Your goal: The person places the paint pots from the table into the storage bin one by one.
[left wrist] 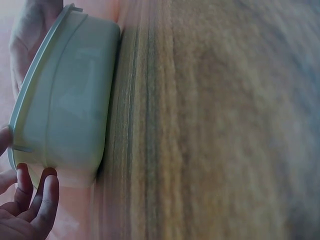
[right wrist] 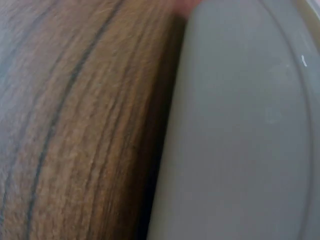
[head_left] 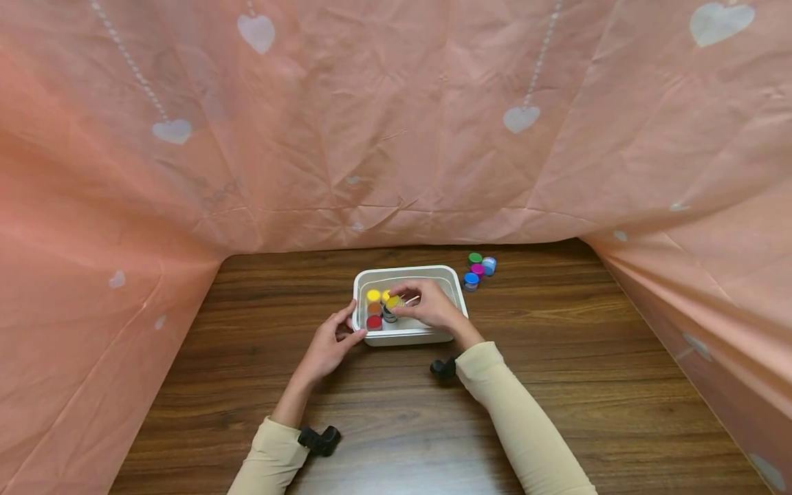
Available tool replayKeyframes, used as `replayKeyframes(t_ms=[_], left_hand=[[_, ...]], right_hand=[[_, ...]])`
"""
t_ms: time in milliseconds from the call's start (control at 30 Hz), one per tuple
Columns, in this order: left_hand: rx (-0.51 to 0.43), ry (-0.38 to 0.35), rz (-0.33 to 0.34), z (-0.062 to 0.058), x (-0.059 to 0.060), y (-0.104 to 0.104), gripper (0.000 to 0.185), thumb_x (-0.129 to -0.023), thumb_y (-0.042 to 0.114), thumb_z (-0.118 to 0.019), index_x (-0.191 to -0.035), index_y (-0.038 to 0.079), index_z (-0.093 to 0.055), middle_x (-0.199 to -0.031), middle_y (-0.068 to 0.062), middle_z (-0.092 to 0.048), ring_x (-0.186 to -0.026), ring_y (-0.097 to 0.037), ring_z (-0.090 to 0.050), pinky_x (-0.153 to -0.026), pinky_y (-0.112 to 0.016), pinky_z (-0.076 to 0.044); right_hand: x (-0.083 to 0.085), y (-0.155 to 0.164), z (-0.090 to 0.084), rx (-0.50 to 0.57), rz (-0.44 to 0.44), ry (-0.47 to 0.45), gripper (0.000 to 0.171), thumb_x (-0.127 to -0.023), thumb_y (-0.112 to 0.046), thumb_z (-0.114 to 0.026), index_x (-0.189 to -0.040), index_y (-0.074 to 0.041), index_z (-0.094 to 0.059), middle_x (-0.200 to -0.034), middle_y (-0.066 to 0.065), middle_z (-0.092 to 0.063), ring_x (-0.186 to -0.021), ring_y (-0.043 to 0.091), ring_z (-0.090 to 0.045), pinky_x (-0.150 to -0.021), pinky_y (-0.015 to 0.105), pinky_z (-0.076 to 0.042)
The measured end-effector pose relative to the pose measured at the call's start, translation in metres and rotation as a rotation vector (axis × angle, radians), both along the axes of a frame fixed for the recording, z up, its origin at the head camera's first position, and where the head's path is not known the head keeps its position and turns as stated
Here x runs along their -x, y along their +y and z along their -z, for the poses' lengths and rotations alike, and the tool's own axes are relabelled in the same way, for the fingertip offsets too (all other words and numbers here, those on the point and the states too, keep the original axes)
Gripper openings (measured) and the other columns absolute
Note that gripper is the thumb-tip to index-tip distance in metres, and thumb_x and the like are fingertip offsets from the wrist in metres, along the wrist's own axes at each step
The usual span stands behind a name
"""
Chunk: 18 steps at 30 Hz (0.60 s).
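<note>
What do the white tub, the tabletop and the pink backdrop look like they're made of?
The white tub looks like plastic: smooth, slightly glossy walls with a moulded rim and rounded corners. The tabletop shows dark brown wood grain with a soft sheen; whether it is solid wood or laminate cannot be told. The pink backdrop seems a thin non-woven sheet: sharp creases, matte, printed with white hearts.

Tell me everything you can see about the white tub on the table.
The white tub is a shallow rectangular bin with rounded corners and a rolled rim, plastic by its look. It sits upright on the wooden table. Inside, toward its left end, stand small jars with yellow, orange and red lids. The left hand touches its left wall with straight fingers; the right hand reaches in and grips a yellow-lidded jar.
</note>
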State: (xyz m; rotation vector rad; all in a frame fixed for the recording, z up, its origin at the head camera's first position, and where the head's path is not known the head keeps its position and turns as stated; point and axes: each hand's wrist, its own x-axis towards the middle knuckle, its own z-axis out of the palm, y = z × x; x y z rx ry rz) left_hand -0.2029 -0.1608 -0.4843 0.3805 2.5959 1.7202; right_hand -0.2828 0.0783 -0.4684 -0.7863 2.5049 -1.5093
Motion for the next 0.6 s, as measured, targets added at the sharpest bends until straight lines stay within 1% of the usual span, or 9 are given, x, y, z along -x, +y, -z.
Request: replayKeyframes(t_ms=[67, 133, 233, 367, 533, 600], left_hand=[[0.000, -0.012, 0.008, -0.009, -0.004, 0.002, 0.063, -0.091, 0.012, -0.066, -0.146, 0.000, -0.036, -0.104, -0.019, -0.051, -0.092, -0.022, -0.055, -0.082, -0.030, -0.052], [-0.003, -0.020, 0.018, -0.018, -0.008, 0.004, 0.063, -0.091, 0.007, -0.065, -0.145, -0.004, -0.035, -0.104, -0.024, -0.051, -0.092, -0.026, -0.056, -0.083, -0.035, -0.052], [-0.011, -0.010, 0.018, -0.018, -0.009, 0.003, 0.062, -0.091, 0.006, -0.065, -0.144, -0.005, -0.035, -0.103, -0.025, -0.051, -0.091, -0.026, -0.056, -0.083, -0.035, -0.052], [-0.015, -0.005, 0.019, -0.018, -0.009, 0.002, 0.062, -0.091, 0.006, -0.065, -0.144, -0.006, -0.035, -0.104, -0.026, -0.051, -0.092, -0.027, -0.056, -0.083, -0.036, -0.052], [-0.003, -0.001, 0.030, -0.018, -0.008, 0.003, 0.062, -0.091, 0.007, -0.065, -0.144, -0.005, -0.035, -0.105, -0.026, -0.051, -0.094, -0.027, -0.056, -0.083, -0.034, -0.053], [-0.003, 0.002, 0.026, -0.018, -0.008, 0.003, 0.062, -0.091, 0.007, -0.065, -0.144, -0.005, -0.036, -0.104, -0.025, -0.051, -0.094, -0.027, -0.056, -0.084, -0.036, -0.052]], right_hand=[[0.001, -0.001, 0.002, -0.025, -0.012, 0.001, 0.035, -0.079, -0.017, -0.080, -0.111, -0.006, -0.070, -0.109, 0.006, -0.069, -0.097, 0.023, -0.064, -0.084, 0.036, -0.054], [0.002, -0.001, 0.005, -0.041, -0.023, 0.003, 0.036, -0.078, -0.017, -0.081, -0.111, -0.007, -0.070, -0.109, 0.005, -0.069, -0.097, 0.023, -0.064, -0.084, 0.034, -0.053], [0.003, -0.001, 0.007, -0.068, -0.044, -0.007, 0.036, -0.078, -0.016, -0.081, -0.111, -0.008, -0.071, -0.109, 0.003, -0.069, -0.097, 0.022, -0.064, -0.086, 0.034, -0.052], [0.003, -0.003, 0.008, -0.103, -0.080, -0.030, 0.036, -0.078, -0.013, -0.080, -0.112, -0.008, -0.071, -0.108, 0.004, -0.069, -0.099, 0.020, -0.063, -0.090, 0.037, -0.050], [0.005, -0.003, 0.009, -0.122, -0.096, -0.065, 0.031, -0.078, -0.011, -0.080, -0.108, -0.008, -0.071, -0.103, 0.002, -0.068, -0.100, 0.018, -0.061, -0.091, 0.038, -0.050], [0.006, -0.004, 0.008, -0.125, -0.104, -0.076, 0.029, -0.078, -0.012, -0.080, -0.105, -0.009, -0.070, -0.101, 0.001, -0.067, -0.099, 0.018, -0.061, -0.091, 0.037, -0.051]])
